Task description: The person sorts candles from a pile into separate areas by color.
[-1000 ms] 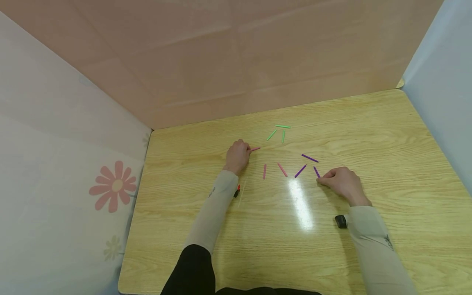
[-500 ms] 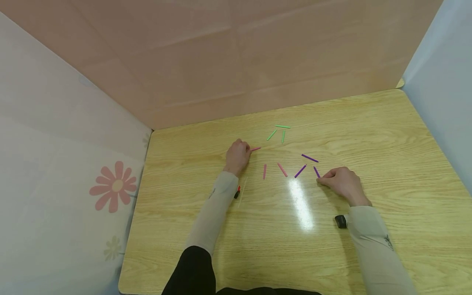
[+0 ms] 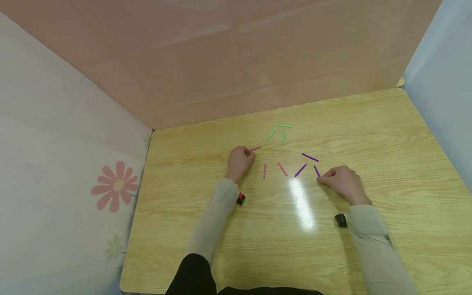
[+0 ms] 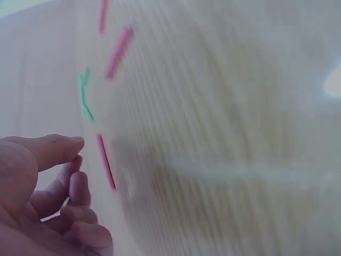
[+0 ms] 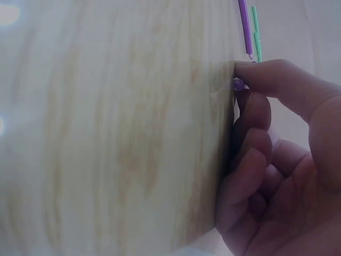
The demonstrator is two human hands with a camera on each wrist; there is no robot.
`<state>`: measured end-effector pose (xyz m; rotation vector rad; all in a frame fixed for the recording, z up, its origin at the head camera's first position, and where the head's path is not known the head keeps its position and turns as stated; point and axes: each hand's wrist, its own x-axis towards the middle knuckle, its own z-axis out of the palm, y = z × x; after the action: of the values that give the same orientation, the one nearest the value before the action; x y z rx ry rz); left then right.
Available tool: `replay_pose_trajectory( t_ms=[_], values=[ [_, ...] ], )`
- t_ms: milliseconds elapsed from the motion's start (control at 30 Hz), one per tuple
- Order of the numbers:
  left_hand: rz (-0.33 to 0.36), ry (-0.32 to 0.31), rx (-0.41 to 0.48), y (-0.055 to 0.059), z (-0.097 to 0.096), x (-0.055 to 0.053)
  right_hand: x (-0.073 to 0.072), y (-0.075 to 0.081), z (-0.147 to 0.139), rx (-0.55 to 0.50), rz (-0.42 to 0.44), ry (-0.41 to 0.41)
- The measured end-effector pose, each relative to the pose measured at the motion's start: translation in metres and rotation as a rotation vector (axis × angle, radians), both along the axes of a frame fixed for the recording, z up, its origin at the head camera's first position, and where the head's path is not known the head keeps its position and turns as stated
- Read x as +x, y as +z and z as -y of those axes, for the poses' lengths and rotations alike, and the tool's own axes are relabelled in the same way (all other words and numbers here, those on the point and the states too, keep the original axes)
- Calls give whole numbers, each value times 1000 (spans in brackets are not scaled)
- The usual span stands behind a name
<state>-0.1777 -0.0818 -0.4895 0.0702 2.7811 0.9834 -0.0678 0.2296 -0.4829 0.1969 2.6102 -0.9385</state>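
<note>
In the head view my left hand [image 3: 239,162] is beside a thin pink stick [image 3: 255,148] that lies on the table. The left wrist view shows this pink stick [image 4: 106,162] apart from the loosely curled fingers, with nothing between thumb and forefinger. My right hand [image 3: 342,183] pinches the near end of a purple stick [image 3: 317,171] between thumb and forefinger, against the tabletop. Its rounded end [image 5: 238,85] shows between the fingertips in the right wrist view. Two more purple sticks, one slanted [image 3: 300,170] and one crosswise [image 3: 310,157], lie close by.
Two other pink sticks [image 3: 264,171] lie in the middle of the wooden table [image 3: 184,164]. Behind them is a group of green sticks [image 3: 282,125]. A pinkish panel [image 3: 236,61] closes off the back, and pale walls stand left and right.
My left hand has let go of the pink stick and drawn back slightly toward me. The stick stays on the table. The right hand holds its place on the purple stick.
</note>
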Motion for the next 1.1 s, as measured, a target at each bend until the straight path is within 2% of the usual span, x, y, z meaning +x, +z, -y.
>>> replay_pose_trajectory(
  t_ms=[200,300,433,633,1100],
  values=[
    [115,27,55,3,-10,17,-1,-1,0,3,-2,0],
    [169,3,15,4,-14,26,-2,-1,0,2,1,-2],
    [209,-27,-45,5,-16,35,-2,0,0,1,5,-6],
    [258,-12,-62,5,-18,40,-2,-1,0,0,5,-5],
    [283,6,-111,2,-23,45,-1,-1,0,1,12,0]
  ],
)
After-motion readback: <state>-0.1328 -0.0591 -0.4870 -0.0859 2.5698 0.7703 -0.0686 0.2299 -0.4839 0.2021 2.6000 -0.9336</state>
